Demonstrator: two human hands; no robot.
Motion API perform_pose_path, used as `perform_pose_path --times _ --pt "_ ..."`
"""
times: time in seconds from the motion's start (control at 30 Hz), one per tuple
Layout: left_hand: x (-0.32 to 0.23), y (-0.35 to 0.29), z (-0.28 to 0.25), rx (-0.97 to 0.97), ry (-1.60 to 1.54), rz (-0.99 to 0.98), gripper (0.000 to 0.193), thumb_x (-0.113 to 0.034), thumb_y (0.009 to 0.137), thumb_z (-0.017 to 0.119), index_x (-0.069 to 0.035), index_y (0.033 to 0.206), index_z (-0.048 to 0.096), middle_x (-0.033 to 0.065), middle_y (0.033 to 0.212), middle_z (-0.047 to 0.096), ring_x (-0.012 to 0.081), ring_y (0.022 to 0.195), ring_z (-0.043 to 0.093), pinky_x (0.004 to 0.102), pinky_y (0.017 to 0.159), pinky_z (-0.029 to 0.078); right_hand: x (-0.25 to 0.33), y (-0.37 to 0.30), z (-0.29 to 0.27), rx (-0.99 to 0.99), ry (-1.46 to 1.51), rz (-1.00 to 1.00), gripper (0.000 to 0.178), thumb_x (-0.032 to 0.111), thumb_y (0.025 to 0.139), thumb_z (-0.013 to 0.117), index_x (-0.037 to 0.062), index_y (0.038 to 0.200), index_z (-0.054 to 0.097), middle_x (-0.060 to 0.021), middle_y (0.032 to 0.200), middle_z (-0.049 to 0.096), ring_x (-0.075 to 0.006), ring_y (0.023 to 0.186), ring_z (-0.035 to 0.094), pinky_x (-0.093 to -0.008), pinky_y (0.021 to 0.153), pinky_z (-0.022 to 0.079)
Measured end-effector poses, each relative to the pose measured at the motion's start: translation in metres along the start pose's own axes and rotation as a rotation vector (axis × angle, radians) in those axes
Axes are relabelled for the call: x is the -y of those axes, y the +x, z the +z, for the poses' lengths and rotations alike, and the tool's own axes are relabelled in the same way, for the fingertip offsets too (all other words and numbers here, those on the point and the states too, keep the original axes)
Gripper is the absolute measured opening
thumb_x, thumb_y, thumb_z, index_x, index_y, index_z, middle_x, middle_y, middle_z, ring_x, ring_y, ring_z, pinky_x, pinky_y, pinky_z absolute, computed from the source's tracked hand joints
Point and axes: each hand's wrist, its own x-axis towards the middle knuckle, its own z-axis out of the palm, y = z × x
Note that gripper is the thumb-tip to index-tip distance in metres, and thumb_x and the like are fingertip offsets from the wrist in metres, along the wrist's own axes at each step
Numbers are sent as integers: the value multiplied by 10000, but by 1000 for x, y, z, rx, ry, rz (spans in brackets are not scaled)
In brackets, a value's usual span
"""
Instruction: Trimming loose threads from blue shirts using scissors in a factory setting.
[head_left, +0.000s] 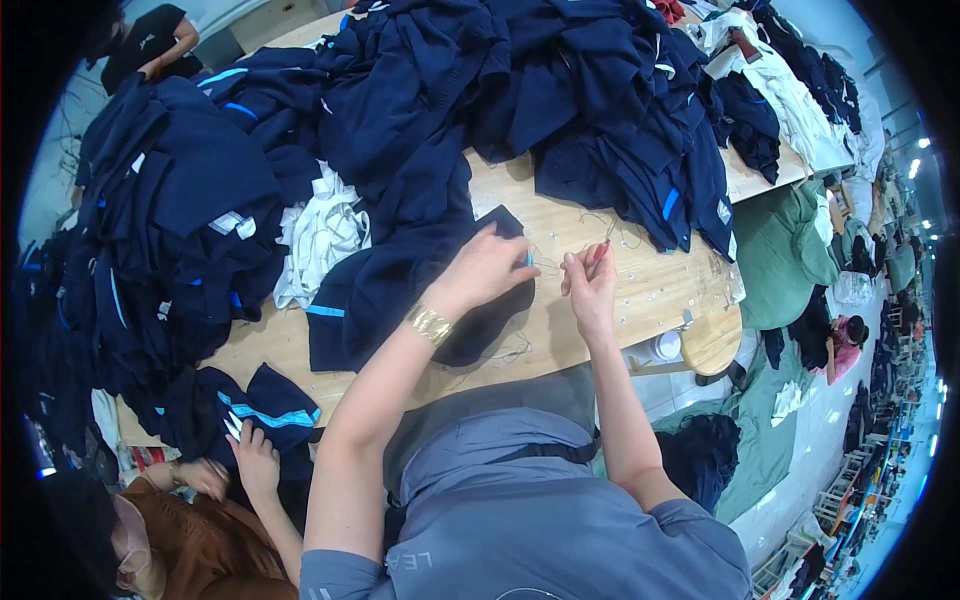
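Note:
A navy garment (395, 300) with light blue trim lies spread over the near part of the wooden table. My left hand (485, 268), with a gold cuff on its wrist, is closed on this garment's right edge, its fingertips at a bit of blue trim. Just right of it, apart from the cloth, my right hand (590, 290) is raised over the bare wood. Its fingers are closed round a small red-handled tool (602, 250) with a thin tip pointing away from me; the exact kind is too small to make out. Loose dark threads trail between the two hands.
Big heaps of navy garments (590, 90) cover the table's far side and left. A white cloth bundle (322, 235) sits among them. At lower left a co-worker's hand (255, 455) holds a white-handled tool by a garment. A round wooden stool (712, 345) stands right.

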Motion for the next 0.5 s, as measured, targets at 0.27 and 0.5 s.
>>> perform_pose_path --times 0.27,0.5 --pt "5 -106 -40 -256 -749 -211 255 -111 735 710 -49 781 467 -17 687 462 58 647 421 205 597 385 61 0 75 471 326 69 264 11 858 540 110 819 299 -30 704 476 -84 536 518 -186 408 396" --pt "0 -149 -28 -413 -1131 -194 399 1 705 711 -63 983 432 -23 828 473 41 785 449 184 716 393 83 -14 120 658 273 60 244 23 867 534 92 831 303 -57 715 511 -98 545 564 -187 413 438"
